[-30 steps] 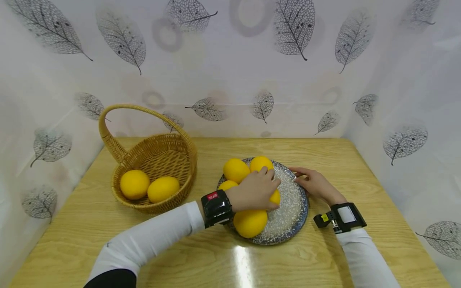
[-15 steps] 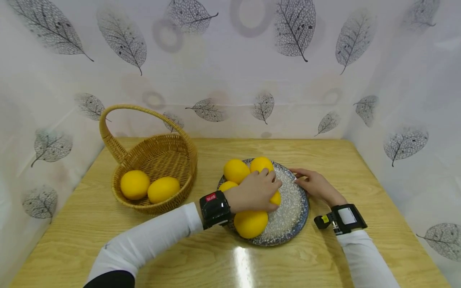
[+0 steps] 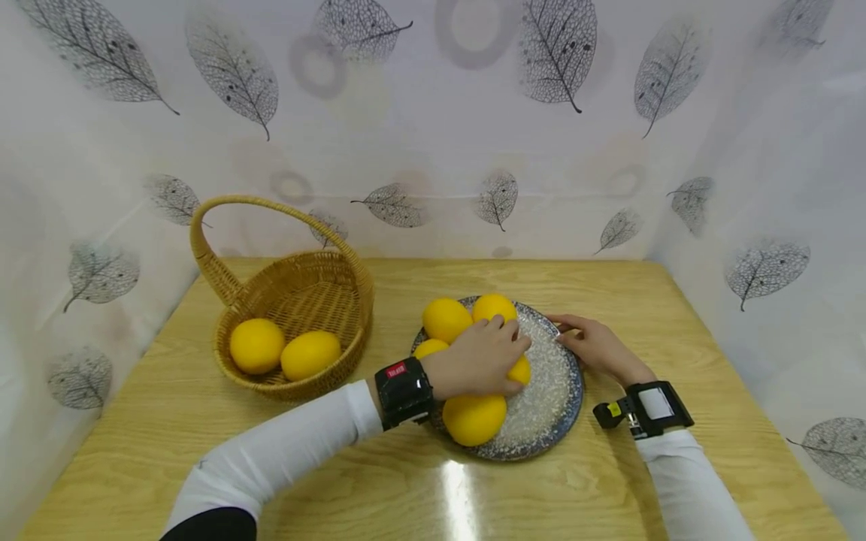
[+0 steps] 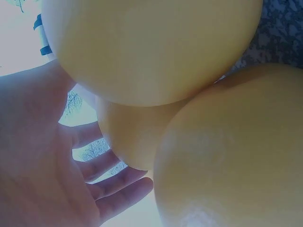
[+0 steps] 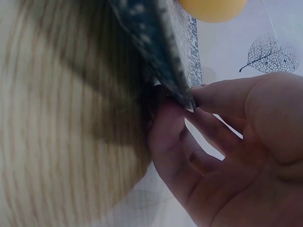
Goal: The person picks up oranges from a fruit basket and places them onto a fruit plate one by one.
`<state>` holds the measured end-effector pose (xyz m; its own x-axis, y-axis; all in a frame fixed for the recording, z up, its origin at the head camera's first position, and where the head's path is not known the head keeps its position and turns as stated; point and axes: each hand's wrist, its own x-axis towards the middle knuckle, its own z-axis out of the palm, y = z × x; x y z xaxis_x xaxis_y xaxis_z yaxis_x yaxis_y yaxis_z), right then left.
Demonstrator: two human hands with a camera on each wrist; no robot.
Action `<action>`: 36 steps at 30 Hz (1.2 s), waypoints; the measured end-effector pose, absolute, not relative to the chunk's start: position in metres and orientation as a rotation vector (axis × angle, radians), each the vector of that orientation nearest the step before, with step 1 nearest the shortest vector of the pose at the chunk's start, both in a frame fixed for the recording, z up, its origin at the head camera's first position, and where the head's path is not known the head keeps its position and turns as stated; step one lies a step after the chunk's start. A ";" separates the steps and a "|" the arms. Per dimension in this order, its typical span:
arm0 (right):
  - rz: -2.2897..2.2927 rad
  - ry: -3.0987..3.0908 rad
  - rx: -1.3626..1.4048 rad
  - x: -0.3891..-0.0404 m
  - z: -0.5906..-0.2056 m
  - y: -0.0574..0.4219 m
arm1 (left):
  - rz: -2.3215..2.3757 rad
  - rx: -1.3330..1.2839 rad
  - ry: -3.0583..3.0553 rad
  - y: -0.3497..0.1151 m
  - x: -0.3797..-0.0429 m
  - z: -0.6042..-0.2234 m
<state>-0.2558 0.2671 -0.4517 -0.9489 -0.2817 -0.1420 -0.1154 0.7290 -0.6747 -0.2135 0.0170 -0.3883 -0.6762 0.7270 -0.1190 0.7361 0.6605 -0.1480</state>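
My left hand point(image 3: 480, 357) reaches over the speckled grey-blue plate point(image 3: 551, 391) and grips a smooth yellow fruit point(image 3: 519, 370), mostly covered by the hand in the head view. In the left wrist view its fingers point(image 4: 116, 194) curve behind the crowded fruit. More yellow fruit lies around that hand: two at the plate's back, the left one point(image 3: 447, 320) and the right one point(image 3: 494, 306), one half hidden by the wrist point(image 3: 429, 348), and one in front point(image 3: 475, 419). At the plate's right side my right hand point(image 3: 598, 349) pinches the rim point(image 5: 165, 61) between thumb and fingers.
A wicker basket point(image 3: 318, 297) with a tall arched handle stands left of the plate, two yellow fruits point(image 3: 257, 346) in its front part. Both rest on a light wooden table point(image 3: 365, 481). Leaf-printed cloth point(image 3: 433, 135) encloses the back and sides.
Almost nothing differs. The head view has shifted very slightly, while both hands, the plate and the fruit keep their places.
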 end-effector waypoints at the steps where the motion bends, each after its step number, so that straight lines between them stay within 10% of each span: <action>1: -1.027 2.706 -0.321 -0.256 -0.452 0.267 | -0.282 1.244 2.821 0.017 -0.214 -0.388; 36: -0.974 2.749 -0.384 -0.257 -0.451 0.267 | -0.178 1.205 2.897 0.000 -0.210 -0.384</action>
